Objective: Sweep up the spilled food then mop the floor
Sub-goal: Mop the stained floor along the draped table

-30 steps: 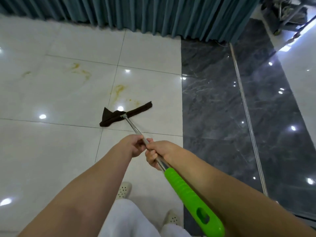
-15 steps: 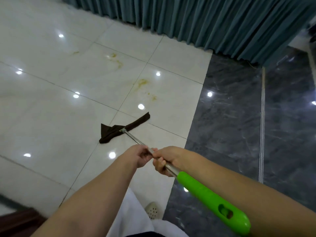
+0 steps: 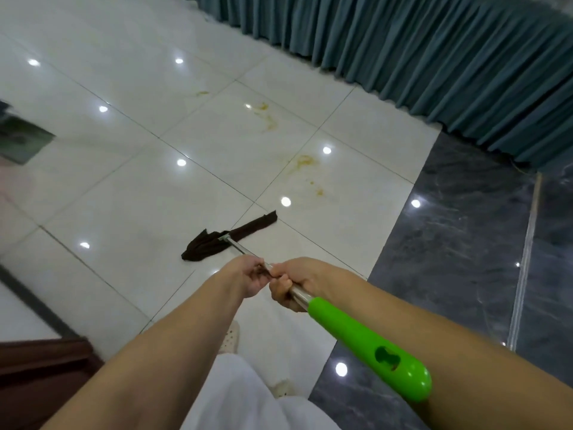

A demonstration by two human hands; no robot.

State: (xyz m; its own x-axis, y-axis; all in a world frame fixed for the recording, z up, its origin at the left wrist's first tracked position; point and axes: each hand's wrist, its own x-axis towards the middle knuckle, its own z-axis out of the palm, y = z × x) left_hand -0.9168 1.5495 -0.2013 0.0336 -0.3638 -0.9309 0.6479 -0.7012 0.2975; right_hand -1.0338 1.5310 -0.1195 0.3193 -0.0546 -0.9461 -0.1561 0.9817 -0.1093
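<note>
I hold a mop with a metal shaft and a bright green handle end (image 3: 369, 346). Its dark brown cloth head (image 3: 226, 237) lies flat on the white tile floor (image 3: 124, 193), in front of my feet. My left hand (image 3: 248, 274) grips the shaft further down, and my right hand (image 3: 294, 283) grips it just above the green part. Yellow-brown food stains (image 3: 305, 161) mark the tiles beyond the mop head, with more smears (image 3: 266, 116) further away. The mop head does not touch them.
A pleated teal curtain (image 3: 434, 57) hangs along the far side. Dark grey marble flooring (image 3: 449, 259) with a metal strip (image 3: 524, 259) runs on the right. A dark wooden piece (image 3: 37, 367) sits at lower left, a greenish object (image 3: 21, 138) at far left.
The mop head has been drawn back toward me, away from the stains it lay close to. My view has swung left, so the curtain and stains now sit further right.
</note>
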